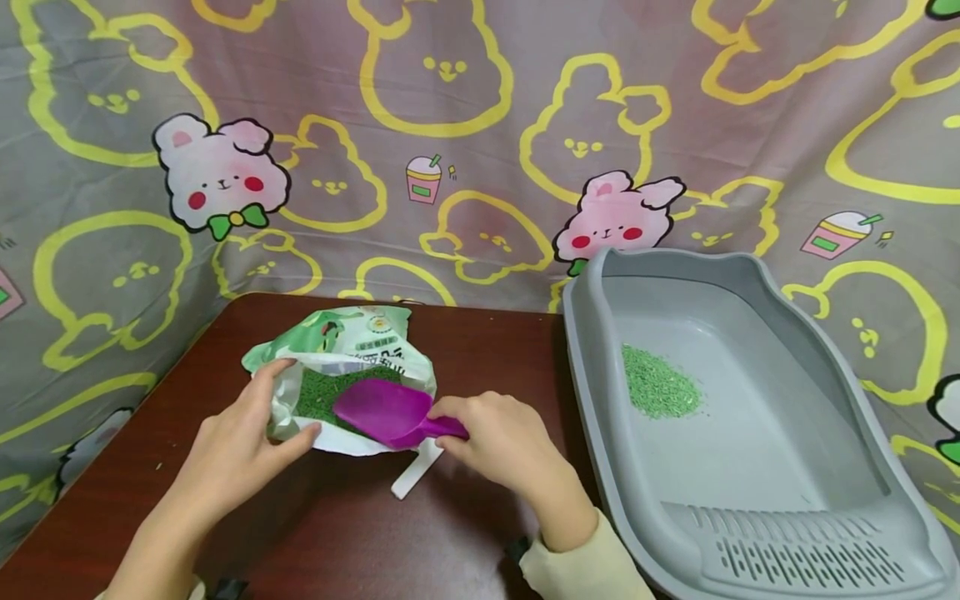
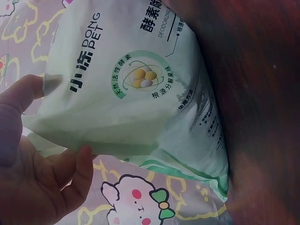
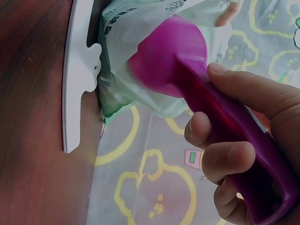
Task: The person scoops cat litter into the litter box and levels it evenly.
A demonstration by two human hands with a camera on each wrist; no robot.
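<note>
A white and green bag of cat litter point(image 1: 375, 333) lies on the table with its mouth toward me, and green pellets point(image 1: 318, 393) show inside. My left hand point(image 1: 236, 437) pinches the left side of the bag's mouth between thumb and fingers; the left wrist view shows the printed bag wall point(image 2: 126, 108) beside that hand. In my right hand point(image 1: 502, 437) is a purple scoop point(image 1: 386, 411), gripped by its handle point(image 3: 234, 122) with the fingers curled round it. The scoop's blade overlaps the bag's opening in the head view.
A large grey litter box point(image 1: 750, 450) stands at the right, with a small pile of green pellets point(image 1: 660, 383) on its floor and a slotted front ledge. A flat white plastic piece point(image 3: 77, 84) lies on the brown table point(image 1: 337, 525) by the bag. Behind hangs a patterned curtain point(image 1: 480, 75).
</note>
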